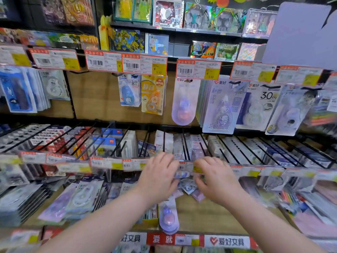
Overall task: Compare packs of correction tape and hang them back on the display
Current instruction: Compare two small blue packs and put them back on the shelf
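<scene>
Head view: left hand and right hand meet at a blurred pack under the price rail. Their grip cannot be told.

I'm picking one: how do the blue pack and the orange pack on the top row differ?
The blue pack is blue and white; the orange pack is yellow-orange. The blue pack reads 8mm, the orange pack 20m. The orange pack reaches lower than the blue pack. Both hang side by side under price tags.
</scene>
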{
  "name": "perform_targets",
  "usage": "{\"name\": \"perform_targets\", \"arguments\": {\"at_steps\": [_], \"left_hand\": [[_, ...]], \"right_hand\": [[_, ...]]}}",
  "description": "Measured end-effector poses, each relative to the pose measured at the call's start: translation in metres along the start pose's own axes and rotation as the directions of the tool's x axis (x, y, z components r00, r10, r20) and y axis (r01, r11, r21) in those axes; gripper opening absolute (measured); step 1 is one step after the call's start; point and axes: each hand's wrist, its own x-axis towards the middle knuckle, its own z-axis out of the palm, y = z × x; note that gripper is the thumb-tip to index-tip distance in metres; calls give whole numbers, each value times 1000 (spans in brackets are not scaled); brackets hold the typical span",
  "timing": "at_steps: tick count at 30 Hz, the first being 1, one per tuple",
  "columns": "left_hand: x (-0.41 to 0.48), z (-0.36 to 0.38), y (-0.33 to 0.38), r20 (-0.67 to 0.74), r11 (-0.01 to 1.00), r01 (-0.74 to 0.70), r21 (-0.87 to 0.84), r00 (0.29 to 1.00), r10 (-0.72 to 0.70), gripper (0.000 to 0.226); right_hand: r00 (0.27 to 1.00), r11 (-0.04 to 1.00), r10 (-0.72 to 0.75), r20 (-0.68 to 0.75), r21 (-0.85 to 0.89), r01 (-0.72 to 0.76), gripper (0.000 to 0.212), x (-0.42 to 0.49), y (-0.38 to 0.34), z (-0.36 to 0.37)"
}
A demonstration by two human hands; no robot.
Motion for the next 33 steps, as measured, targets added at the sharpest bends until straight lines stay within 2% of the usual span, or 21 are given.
{"name": "perform_targets", "arguments": {"at_steps": [4,9,11,13,17,19,26,31,33], "left_hand": [[-35,20,5,89,999,-8,-50,996,12,36],[-73,47,10,300,997,42,-64,954,-21,37],[-88,57,11,407,997,66,-38,912,-45,37],[-101,64,13,502,993,118,-6,859,-99,38],[-117,66,18,620,963,269,-14,758,-202,46],[-120,70,19,673,955,296,-1,706,-218,45],[-125,90,21,719,908,411,83,607,-340,49],[-128,101,22,743,851,515,103,529,-410,55],[-129,105,21,741,831,543,123,507,-441,53]], "right_hand": [[999,1000,10,39,-17,-9,32,-19,-8,13],[972,1000,3,233,2,-4,38,-42,-15,42],[922,1000,-8,388,-11,13,43,-48,-15,55],[883,1000,-16,469,-15,27,41,-54,-13,72],[804,999,-33,593,14,32,42,-58,-15,100],[769,999,-38,638,32,23,42,-56,-16,113],[670,994,-70,739,111,-20,35,-35,-16,162],[578,974,-32,815,155,-164,46,-14,-11,195],[586,941,-13,810,208,-266,27,-7,-9,207]]}}
